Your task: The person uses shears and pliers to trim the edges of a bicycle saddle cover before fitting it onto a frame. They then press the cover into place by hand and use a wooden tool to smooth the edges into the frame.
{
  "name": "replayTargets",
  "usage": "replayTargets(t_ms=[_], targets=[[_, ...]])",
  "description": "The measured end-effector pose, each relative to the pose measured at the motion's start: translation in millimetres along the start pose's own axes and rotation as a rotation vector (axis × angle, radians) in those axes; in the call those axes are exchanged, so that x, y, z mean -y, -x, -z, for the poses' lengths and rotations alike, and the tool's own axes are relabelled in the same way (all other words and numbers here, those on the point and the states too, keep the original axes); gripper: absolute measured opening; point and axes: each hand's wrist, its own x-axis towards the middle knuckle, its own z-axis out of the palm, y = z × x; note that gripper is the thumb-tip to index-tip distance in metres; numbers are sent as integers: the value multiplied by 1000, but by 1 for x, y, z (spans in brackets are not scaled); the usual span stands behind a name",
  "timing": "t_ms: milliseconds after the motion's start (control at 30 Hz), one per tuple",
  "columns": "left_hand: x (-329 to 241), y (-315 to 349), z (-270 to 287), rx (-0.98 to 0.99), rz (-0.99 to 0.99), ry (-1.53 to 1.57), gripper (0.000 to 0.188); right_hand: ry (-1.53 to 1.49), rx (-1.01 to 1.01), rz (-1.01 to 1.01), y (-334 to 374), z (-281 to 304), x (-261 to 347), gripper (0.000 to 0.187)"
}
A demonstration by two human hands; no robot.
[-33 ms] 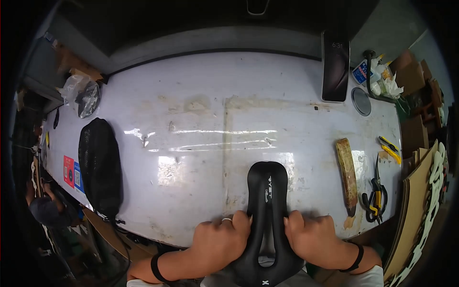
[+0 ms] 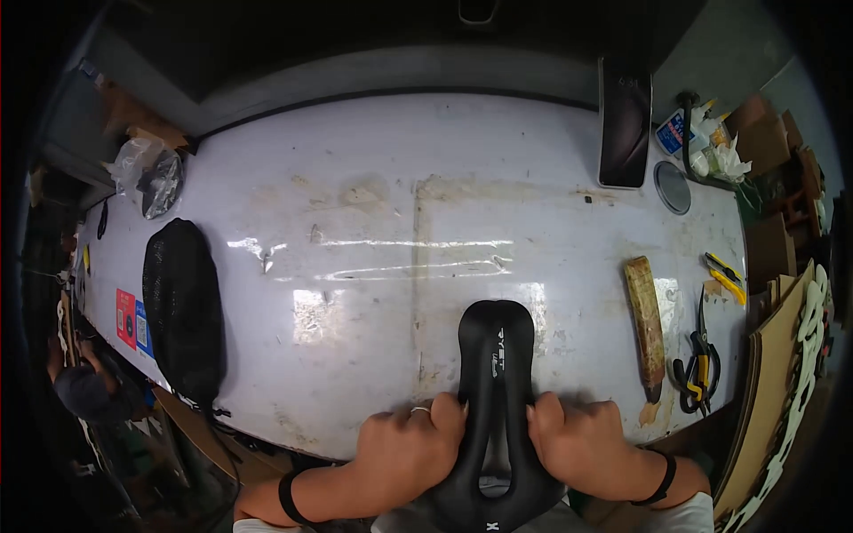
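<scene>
A black bicycle saddle [image 2: 475, 355] with a long slot down its middle is between my hands at the table's near edge, its narrow nose pointing away from me over the tabletop. My left hand [image 2: 411, 441] grips its left side, fingers curled in under the edge. On the opposite side my right hand [image 2: 582, 444] holds it the same way, thumb against the edge. The saddle's wide rear lies close to my body, and its underside is hidden.
On the white table [image 2: 355, 213] lie a black cover [image 2: 185, 311] at left, plus a tape-wrapped tool [image 2: 646, 324], scissors [image 2: 700, 360] and a yellow cutter [image 2: 726, 277] at right. A phone [image 2: 625, 124] stands at the back. Cardboard [image 2: 764, 382] leans right; another person [image 2: 89, 382] is far left.
</scene>
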Motion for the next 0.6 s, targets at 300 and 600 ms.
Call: replayTargets(t_ms=[300, 600], targets=[[-3, 2, -6, -39, 10, -29, 31, 52, -22, 10, 0, -7, 4, 24], [-7, 0, -3, -78, 48, -58, 28, 35, -111, -10, 1, -8, 3, 27]])
